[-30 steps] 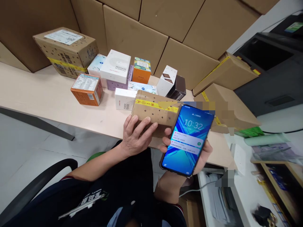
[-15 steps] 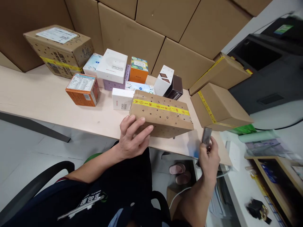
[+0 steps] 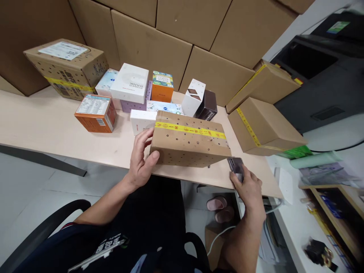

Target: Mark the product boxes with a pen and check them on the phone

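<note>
A brown cardboard box with a yellow tape strip and small dots lies near the front edge of the pale table. My left hand grips its left end, thumb on the front face and fingers round the side. My right hand is closed round a phone, held low at the table's front edge just right of the box, with the dark back or edge of the phone showing.
Several small product boxes stand behind: an orange one, a white power bank box, a dark brown one. A taped carton sits far left, another carton right. Large cartons line the wall. A printer stands right.
My right hand lowered the phone from in front of my face to the table edge and turned its lit screen away. My left hand slid from the box's front corner to its left end.
</note>
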Tool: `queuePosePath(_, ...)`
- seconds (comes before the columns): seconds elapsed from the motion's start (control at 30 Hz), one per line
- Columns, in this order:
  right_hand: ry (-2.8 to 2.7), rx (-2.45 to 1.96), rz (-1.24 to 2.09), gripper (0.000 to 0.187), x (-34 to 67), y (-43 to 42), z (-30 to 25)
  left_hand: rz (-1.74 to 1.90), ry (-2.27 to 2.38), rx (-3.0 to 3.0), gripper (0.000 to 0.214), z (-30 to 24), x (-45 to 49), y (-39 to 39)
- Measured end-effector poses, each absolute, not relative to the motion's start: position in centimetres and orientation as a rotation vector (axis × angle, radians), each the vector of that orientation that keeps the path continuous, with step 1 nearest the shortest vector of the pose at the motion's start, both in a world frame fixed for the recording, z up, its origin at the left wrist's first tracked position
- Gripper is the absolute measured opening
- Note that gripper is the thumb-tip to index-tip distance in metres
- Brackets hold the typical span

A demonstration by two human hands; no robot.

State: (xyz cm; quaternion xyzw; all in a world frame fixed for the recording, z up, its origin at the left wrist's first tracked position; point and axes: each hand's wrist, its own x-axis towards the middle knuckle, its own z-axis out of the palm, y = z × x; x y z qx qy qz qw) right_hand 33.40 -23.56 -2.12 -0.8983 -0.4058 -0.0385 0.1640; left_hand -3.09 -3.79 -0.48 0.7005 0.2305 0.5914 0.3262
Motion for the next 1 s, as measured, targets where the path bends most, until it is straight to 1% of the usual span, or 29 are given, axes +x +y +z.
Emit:
queuePosePath(0.1, -1.205, -2.319, 0.0, 0.09, 32.1, -23.1, -0.1, 1.578, 0.628, 1.885, 0.059, -0.5, -2.9, -3.7)
queuePosePath(0.17, -1.288, -2.052, 0.11, 0.095, 30.8, -21.7, 1.6, 1.595, 0.649, 1.889, 0.058, -0.6, -2.8, -3.6)
queuePosePath(0.27, -1.433, -1.674, 0.335, 0.11, 29.2, -18.0, 3.5, 1.609, 0.677, 1.867, 0.058, -0.8, -2.6, -3.5)
queuePosePath(0.37, -1.528, -1.527, 0.516, 0.128, 28.7, -13.8, 4.2, 1.597, 0.686, 1.838, 0.057, -1.2, -2.7, -3.5)
queuePosePath(0.47, -1.539, -1.394, 0.708, 0.136, 28.4, -11.4, 4.2, 1.593, 0.718, 1.817, 0.056, -1.5, -3.2, -3.5)
queuePosePath(0.6, -1.67, -1.449, 0.681, 0.133, 27.0, -12.2, 5.0, 1.751, 0.805, 1.774, 0.052, -1.7, -4.1, -3.0)
queuePosePath(0.73, -1.766, -1.441, 0.493, 0.122, 24.9, -14.8, 6.7, 1.878, 0.741, 1.685, 0.048, -1.1, -4.3, -3.0)
queuePosePath(0.87, -1.61, -1.422, 0.243, 0.1, 23.9, -17.7, 7.5, 1.942, 0.614, 1.576, 0.045, -0.3, -3.5, -3.8)
queuePosePath(0.9, -1.543, -1.412, 0.194, 0.097, 23.9, -18.3, 7.6, 1.939, 0.588, 1.572, 0.045, -0.3, -3.2, -3.9)
queuePosePath(1.0, -1.314, -1.313, 0.027, 0.097, 24.7, -19.5, 7.7, 1.85, 0.508, 1.644, 0.048, -0.6, -2.7, -4.1)
